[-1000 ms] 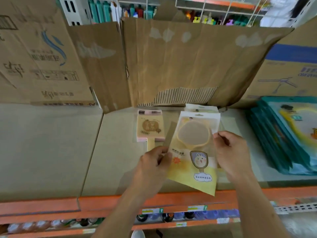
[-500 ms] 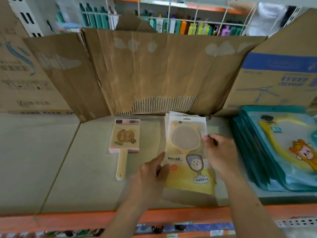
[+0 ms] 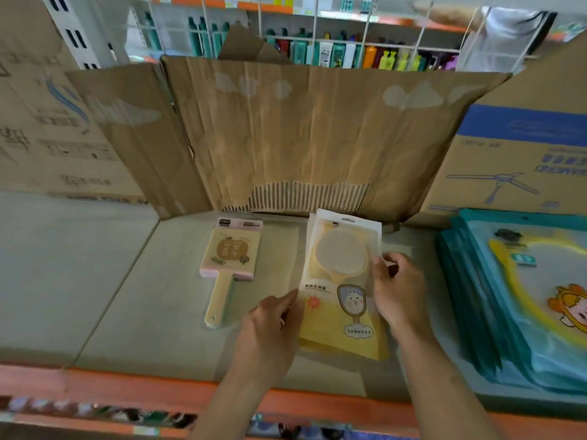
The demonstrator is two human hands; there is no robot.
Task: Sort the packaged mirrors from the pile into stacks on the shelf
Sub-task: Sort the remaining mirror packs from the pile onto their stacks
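Two hands work over the shelf (image 3: 133,312), whose back edge is lined with a torn cardboard sheet (image 3: 317,131). At its right edge sits a stack of teal packages (image 3: 495,300). Near the middle, toward the front edge, lies a yellow packaged mirror (image 3: 341,290) on another pack. Left of it rests a square hand mirror (image 3: 230,258). The right hand (image 3: 398,292) pinches the yellow pack's right edge; the left hand (image 3: 270,331), fingers loosely extended, touches its left edge.

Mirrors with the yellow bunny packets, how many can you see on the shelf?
2, maybe more. One yellow packet lies on top between the left hand and right hand; a second packet's edge peeks out beneath. Others may hide underneath.
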